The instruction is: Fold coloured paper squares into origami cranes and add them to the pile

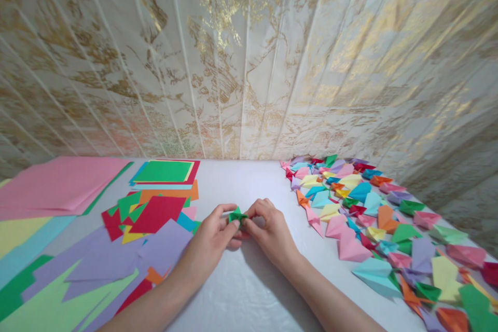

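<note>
A small folded piece of green paper (235, 215) is held up between my two hands, over the middle of the white table (233, 181). My left hand (218, 228) pinches its left and lower side between thumb and fingers. With thumb and forefinger, my right hand (268, 225) grips its right edge. The fingers hide part of the folds. Left of my left hand lies a heap of loose cut paper, with a red sheet (157, 213) and a purple sheet (167, 246) on top.
Many small folded paper shapes in mixed colours, among them a light blue one (375, 274), cover the right side. A neat stack topped by a green sheet (167, 171) lies at back left, beside large pink sheets (66, 184). A patterned curtain (241, 62) hangs behind the table.
</note>
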Available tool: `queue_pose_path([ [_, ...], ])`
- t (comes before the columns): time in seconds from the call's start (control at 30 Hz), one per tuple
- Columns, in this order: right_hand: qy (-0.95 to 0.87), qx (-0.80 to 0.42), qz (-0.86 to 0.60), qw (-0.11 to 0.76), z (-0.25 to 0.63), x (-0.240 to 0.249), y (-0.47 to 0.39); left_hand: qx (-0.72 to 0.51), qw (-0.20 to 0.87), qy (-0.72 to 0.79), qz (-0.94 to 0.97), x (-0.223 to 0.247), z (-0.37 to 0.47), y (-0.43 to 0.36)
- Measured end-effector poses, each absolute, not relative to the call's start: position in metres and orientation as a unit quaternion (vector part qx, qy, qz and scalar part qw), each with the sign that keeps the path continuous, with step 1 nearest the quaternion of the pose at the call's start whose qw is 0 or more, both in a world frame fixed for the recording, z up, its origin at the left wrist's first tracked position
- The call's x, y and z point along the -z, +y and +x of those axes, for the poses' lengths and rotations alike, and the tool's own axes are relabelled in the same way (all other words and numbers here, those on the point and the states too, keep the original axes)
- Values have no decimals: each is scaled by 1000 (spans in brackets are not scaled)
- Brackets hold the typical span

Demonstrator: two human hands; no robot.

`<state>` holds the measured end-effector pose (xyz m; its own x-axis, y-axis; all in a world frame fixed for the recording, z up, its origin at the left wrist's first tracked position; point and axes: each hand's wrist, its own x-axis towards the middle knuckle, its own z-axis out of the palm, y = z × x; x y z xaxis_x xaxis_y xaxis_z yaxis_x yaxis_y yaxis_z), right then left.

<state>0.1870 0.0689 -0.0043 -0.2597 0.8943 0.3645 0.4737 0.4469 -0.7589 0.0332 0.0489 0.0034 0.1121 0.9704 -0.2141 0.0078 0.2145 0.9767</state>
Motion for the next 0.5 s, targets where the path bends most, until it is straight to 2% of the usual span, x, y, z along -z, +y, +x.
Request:
queue_pose_path([
  [0.2,-746,-256,-465,402,182,6,66,-415,581,515,474,5,33,51],
  [0.3,-771,-222,-462,378,184,6,67,-386,540,519,538,3,31,49],
  [0.4,-786,-199,-469,349,187,5,69,-317,412,552,652,-3,28,48],
  [0.5,-806,-158,-481,307,188,5,71,-279,191,573,747,-8,24,46],
])
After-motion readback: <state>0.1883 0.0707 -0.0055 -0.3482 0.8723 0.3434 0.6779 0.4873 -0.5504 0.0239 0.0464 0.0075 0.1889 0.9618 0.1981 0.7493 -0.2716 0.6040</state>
